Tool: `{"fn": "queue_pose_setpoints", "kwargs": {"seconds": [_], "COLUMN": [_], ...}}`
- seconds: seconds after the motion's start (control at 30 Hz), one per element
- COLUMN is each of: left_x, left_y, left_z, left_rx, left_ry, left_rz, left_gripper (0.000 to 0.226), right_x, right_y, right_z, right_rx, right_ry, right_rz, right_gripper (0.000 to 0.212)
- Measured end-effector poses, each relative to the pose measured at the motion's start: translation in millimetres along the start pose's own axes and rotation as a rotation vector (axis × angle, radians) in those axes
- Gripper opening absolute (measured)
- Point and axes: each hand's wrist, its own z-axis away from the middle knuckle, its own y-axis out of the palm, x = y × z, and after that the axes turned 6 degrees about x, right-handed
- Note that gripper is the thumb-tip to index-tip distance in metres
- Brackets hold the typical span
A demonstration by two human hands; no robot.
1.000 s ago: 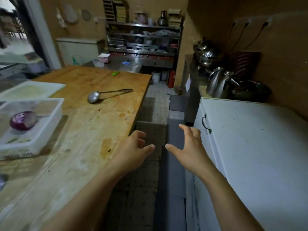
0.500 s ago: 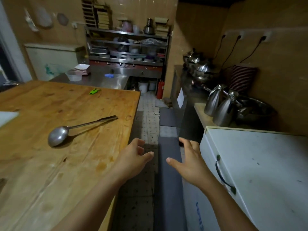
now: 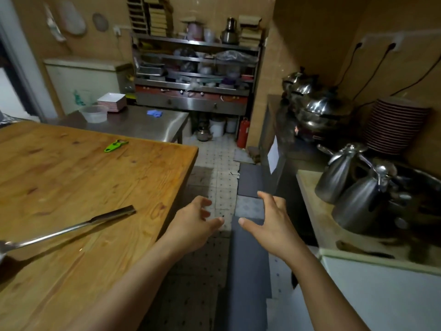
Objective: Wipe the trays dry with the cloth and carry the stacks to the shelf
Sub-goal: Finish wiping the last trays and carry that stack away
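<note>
My left hand (image 3: 194, 225) and my right hand (image 3: 269, 220) hang in front of me over the aisle floor, fingers loosely spread, holding nothing. Straight ahead at the far wall stands a steel shelf unit (image 3: 195, 75) crowded with containers and pots. A stack of white square trays (image 3: 112, 102) sits on the steel counter (image 3: 143, 123) at the back left. A blue cloth (image 3: 154, 113) lies on that counter. No tray is near my hands.
A wooden table (image 3: 83, 187) fills the left, with a steel ladle (image 3: 71, 229) and a green peeler (image 3: 115, 145) on it. On the right are a white chest (image 3: 381, 295), steel kettles (image 3: 353, 194), pots (image 3: 317, 108) and stacked red plates (image 3: 396, 125). Dark mats (image 3: 248, 235) cover the aisle.
The view has moved forward along the aisle; the white tubs on the table have left the frame and the shelf is nearer. Both hands stay empty in front.
</note>
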Motion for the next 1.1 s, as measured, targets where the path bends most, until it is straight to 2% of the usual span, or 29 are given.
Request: {"fn": "queue_pose_setpoints", "kwargs": {"seconds": [0.27, 0.5, 0.7, 0.93, 1.1], "left_x": [-46.9, -49.4, -75.2, -91.0, -106.0], "left_y": [-20.3, -55.8, -84.1, -85.3, -81.3], "left_z": [-139.6, -302.1, -442.0, -575.0, -679.2], "left_rx": [0.010, -0.015, 0.011, 0.030, -0.041], "left_ry": [-0.011, 0.018, 0.010, -0.032, -0.083], "left_rz": [-0.009, 0.067, 0.027, 0.011, 0.046], "left_gripper": [0.050, 0.048, 0.049, 0.052, 0.051], "right_x": [-21.1, -25.7, -28.0, -53.1, -84.3], "right_y": [-29.9, -34.7, -57.1, -70.7, -81.2], "right_z": [-159.9, -317.3, -439.6, -578.8, -703.6], "right_rx": [0.041, 0.036, -0.009, 0.019, 0.068], "right_ry": [-0.030, -0.031, 0.003, -0.012, -0.078], "right_rz": [-0.020, 0.037, 0.014, 0.009, -0.023], "right_gripper": [0.081, 0.083, 0.080, 0.081, 0.081]}}
